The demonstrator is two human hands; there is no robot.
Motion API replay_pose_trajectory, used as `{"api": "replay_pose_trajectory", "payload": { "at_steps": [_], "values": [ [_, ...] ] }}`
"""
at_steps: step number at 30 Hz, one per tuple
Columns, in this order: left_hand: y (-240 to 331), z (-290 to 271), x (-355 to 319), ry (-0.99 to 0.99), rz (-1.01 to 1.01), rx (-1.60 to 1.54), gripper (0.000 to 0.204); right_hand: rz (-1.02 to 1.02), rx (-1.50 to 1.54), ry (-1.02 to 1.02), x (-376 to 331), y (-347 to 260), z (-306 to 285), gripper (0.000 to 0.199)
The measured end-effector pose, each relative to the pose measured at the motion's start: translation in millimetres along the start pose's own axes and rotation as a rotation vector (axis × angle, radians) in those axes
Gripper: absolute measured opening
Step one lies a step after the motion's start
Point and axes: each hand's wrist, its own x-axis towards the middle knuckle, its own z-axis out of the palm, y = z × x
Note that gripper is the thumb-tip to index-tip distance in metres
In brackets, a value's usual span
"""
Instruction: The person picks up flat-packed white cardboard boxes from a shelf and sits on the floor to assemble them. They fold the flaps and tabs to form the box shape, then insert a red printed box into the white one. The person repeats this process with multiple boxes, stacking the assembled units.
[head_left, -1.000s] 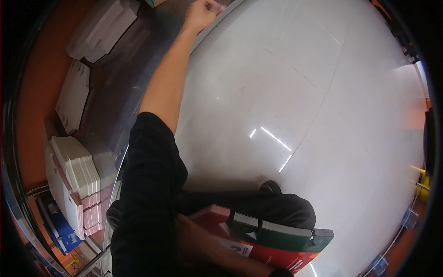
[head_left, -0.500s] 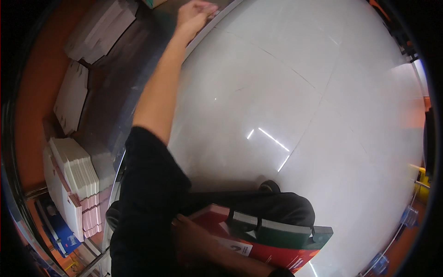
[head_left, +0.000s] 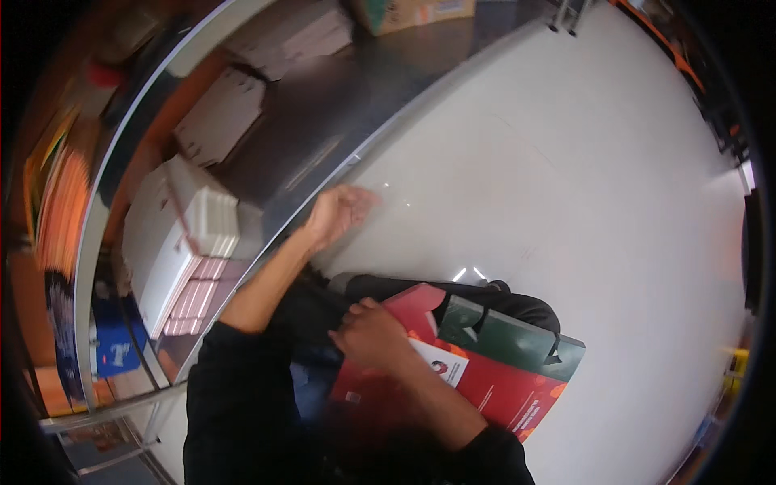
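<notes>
Loosely bent, the fingers of my left hand (head_left: 343, 214) hang in the air beside the low shelf's front edge, somewhat blurred, and nothing shows in them. My right hand (head_left: 372, 335) lies across a red, book-like folder (head_left: 485, 392) on my lap, its fingers curled over the upper left part. The folder carries a white label (head_left: 440, 364), and a notched dark green strip (head_left: 517, 343) runs along its far side. Whether this is one folder or a stack cannot be told.
On the dark shelf (head_left: 307, 129) at left stand white stacks of board (head_left: 214, 222), with a cardboard box (head_left: 416, 12) at the far end. A blue package (head_left: 120, 339) sits near a metal shelf post (head_left: 95, 218). Pale shiny floor (head_left: 550, 178) stretches to the right.
My left hand has come back from the far shelf edge toward me. The view has turned, so more shelf shows. My right hand and the red folder now show more fully.
</notes>
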Motion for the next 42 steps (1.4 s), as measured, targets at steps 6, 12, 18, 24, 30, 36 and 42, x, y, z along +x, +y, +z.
{"api": "replay_pose_trajectory", "payload": {
  "at_steps": [6,12,18,24,30,36,42],
  "values": [
    [-25.1,-34.1,-82.3,0.290,0.149,-0.181,0.007,0.014,-0.097,0.089,4.9,-9.9,-0.5,0.036],
    [-15.0,-36.0,-88.1,0.478,0.331,-0.435,0.011,-0.012,-0.084,0.109,5.6,-14.8,4.6,0.037],
    [-15.4,-33.3,-86.8,0.351,0.140,-0.366,0.011,-0.012,-0.088,0.120,7.0,-17.1,6.2,0.036],
    [-15.5,-33.2,-82.0,0.245,0.224,-0.238,0.024,0.002,-0.069,0.114,9.8,-21.2,2.9,0.035],
    [-17.5,-28.3,-72.1,0.294,0.296,-0.333,0.031,0.002,-0.060,0.133,11.8,-23.8,1.3,0.034],
    [-25.2,-39.8,-64.8,0.279,0.302,-0.273,0.035,-0.009,-0.079,0.141,9.9,-20.2,2.5,0.034],
    [-24.3,-44.5,-64.2,0.458,0.249,-0.147,0.047,-0.037,-0.104,0.115,11.8,-22.8,0.8,0.034]
  ]
}}
